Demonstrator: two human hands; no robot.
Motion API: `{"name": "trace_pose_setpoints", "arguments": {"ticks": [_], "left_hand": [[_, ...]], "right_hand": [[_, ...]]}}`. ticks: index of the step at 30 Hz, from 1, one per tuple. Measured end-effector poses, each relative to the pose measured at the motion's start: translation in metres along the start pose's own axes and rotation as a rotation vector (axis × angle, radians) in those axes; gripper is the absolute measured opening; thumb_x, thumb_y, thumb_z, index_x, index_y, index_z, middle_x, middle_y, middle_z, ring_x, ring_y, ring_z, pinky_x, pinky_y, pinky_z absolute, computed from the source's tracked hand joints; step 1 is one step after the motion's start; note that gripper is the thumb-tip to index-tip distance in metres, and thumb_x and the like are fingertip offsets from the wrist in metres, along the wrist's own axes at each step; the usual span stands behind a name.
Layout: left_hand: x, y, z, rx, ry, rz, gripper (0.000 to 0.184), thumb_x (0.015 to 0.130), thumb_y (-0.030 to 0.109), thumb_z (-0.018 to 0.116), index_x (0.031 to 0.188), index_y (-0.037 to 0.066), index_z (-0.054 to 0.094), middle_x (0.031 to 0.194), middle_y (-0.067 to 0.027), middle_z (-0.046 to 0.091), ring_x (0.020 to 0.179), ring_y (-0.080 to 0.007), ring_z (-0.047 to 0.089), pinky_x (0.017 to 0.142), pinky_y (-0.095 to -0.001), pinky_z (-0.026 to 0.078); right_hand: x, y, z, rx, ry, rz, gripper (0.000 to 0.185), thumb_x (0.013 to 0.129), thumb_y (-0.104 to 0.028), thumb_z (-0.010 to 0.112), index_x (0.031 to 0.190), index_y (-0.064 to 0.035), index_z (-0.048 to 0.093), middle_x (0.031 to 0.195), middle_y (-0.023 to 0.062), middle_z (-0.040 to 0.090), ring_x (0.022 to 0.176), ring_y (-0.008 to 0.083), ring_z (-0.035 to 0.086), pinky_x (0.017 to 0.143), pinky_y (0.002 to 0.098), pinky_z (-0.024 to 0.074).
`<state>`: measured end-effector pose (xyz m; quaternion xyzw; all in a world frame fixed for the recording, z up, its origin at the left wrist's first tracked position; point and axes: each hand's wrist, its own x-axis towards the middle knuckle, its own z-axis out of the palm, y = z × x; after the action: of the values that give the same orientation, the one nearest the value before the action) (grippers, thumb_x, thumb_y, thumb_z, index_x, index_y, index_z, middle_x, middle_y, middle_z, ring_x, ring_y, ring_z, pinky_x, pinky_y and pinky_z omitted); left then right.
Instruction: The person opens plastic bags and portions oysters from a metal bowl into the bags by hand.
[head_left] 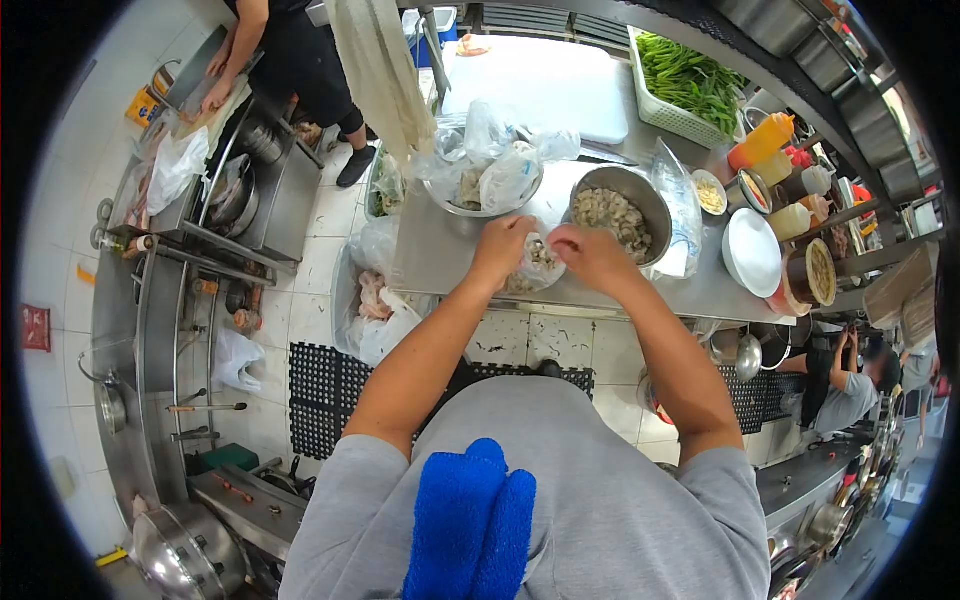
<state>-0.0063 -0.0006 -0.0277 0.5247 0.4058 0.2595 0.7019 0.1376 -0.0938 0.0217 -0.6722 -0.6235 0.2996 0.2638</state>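
Observation:
A small clear plastic bag (541, 262) with pale pieces inside hangs at the counter's front edge, between my two hands. My left hand (503, 248) is closed on the bag's left rim. On its other side my right hand (585, 252) pinches the bag's top edge. Just behind my right hand, a steel bowl (658, 215) holds many greyish pieces. Another steel bowl (478, 212) stands behind my left hand, heaped with knotted clear bags (510, 178).
A white cutting board (540, 90), a basket of green vegetables (690, 130), a white bowl (752, 250) and sauce bottles (762, 140) surround the work area. A bin with bags (345, 300) stands at the left. A co-worker (310, 60) is at the upper left.

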Motion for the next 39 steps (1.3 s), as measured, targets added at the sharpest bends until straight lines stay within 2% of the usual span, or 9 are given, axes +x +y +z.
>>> {"name": "trace_pose_setpoints", "arguments": {"ticks": [8,10,18,22,24,31,33,35,39], "left_hand": [[-0.012,0.006,-0.01,0.023,0.064,-0.013,0.026,0.086,0.026,0.054,0.084,0.002,0.065,0.059,0.0012,0.049,0.047,-0.008,0.04,0.044,-0.0252,0.033],[-0.013,0.007,-0.011,0.032,0.037,-0.005,0.027,0.085,0.027,0.053,0.084,0.002,0.066,0.06,0.0011,0.05,0.049,-0.0077,0.042,0.045,-0.0256,0.035],[-0.011,0.082,-0.025,0.268,-0.16,0.158,0.032,0.083,0.033,0.057,0.085,0.002,0.066,0.068,-0.0009,0.057,0.063,-0.0093,0.05,0.058,-0.0251,0.04],[-0.03,0.118,-0.013,0.616,-0.288,0.512,0.033,0.082,0.033,0.059,0.082,0.0,0.063,0.069,-0.0064,0.058,0.068,-0.0118,0.052,0.062,-0.0288,0.041],[-0.032,0.124,-0.006,0.758,-0.244,0.668,0.033,0.083,0.033,0.059,0.081,0.0,0.061,0.069,-0.0082,0.057,0.067,-0.0128,0.052,0.062,-0.03,0.041],[-0.038,0.157,0.002,0.564,-0.183,0.312,0.022,0.085,0.024,0.057,0.088,0.003,0.061,0.075,-0.0038,0.061,0.064,-0.0078,0.049,0.056,-0.0239,0.038],[-0.042,0.166,0.004,0.411,-0.266,0.198,0.017,0.086,0.018,0.055,0.093,0.004,0.062,0.081,-0.002,0.064,0.068,-0.0049,0.052,0.057,-0.0194,0.039],[-0.044,0.173,0.004,0.195,-0.352,0.144,0.015,0.087,0.016,0.055,0.095,0.006,0.062,0.084,0.0001,0.063,0.068,-0.0009,0.051,0.055,-0.0152,0.037],[-0.015,0.166,-0.018,0.127,-0.337,0.11,0.016,0.087,0.016,0.056,0.098,0.005,0.06,0.087,-0.0004,0.063,0.07,-0.0033,0.053,0.056,-0.0163,0.039]], "right_hand": [[-0.024,0.04,0.086,-0.024,0.354,0.399,0.028,0.085,-0.026,0.059,0.101,-0.0028,0.059,0.076,0.019,0.064,0.066,0.0298,0.064,0.065,0.036,0.0506],[-0.017,0.026,0.084,0.428,0.384,0.433,0.026,0.083,-0.02,0.06,0.099,0.0,0.057,0.073,0.0143,0.063,0.061,0.0231,0.065,0.058,0.0332,0.0509],[0.004,-0.026,0.002,0.441,0.367,0.26,0.021,0.081,-0.018,0.062,0.086,0.0016,0.057,0.064,0.0062,0.059,0.052,0.0135,0.058,0.049,0.0276,0.0462],[0.011,-0.065,-0.043,0.498,0.268,0.089,0.019,0.085,-0.019,0.061,0.081,-0.001,0.057,0.063,0.0009,0.055,0.05,0.006,0.047,0.047,0.0206,0.0393],[0.008,-0.066,-0.051,0.549,0.246,0.051,0.022,0.085,-0.023,0.061,0.083,-0.0011,0.06,0.067,0.0005,0.056,0.057,0.0054,0.049,0.051,0.0199,0.0402],[-0.025,-0.014,0.018,0.778,0.744,-0.032,0.037,0.091,-0.031,0.053,0.118,-0.0054,0.05,0.097,0.0023,0.058,0.086,0.0111,0.054,0.072,0.0247,0.0436],[-0.021,-0.019,0.042,1.223,0.652,0.032,0.055,0.089,-0.046,0.053,0.129,-0.0087,0.042,0.116,0.007,0.054,0.098,0.0179,0.054,0.084,0.0376,0.0428],[-0.017,-0.026,0.037,1.778,0.155,-0.063,0.059,0.088,-0.05,0.052,0.132,-0.012,0.038,0.122,0.0066,0.052,0.107,0.0215,0.052,0.09,0.0454,0.0407],[-0.013,-0.028,0.032,1.955,-0.075,-0.032,0.057,0.088,-0.045,0.055,0.133,-0.0155,0.036,0.126,0.005,0.048,0.115,0.0232,0.049,0.094,0.0501,0.0399]]}}
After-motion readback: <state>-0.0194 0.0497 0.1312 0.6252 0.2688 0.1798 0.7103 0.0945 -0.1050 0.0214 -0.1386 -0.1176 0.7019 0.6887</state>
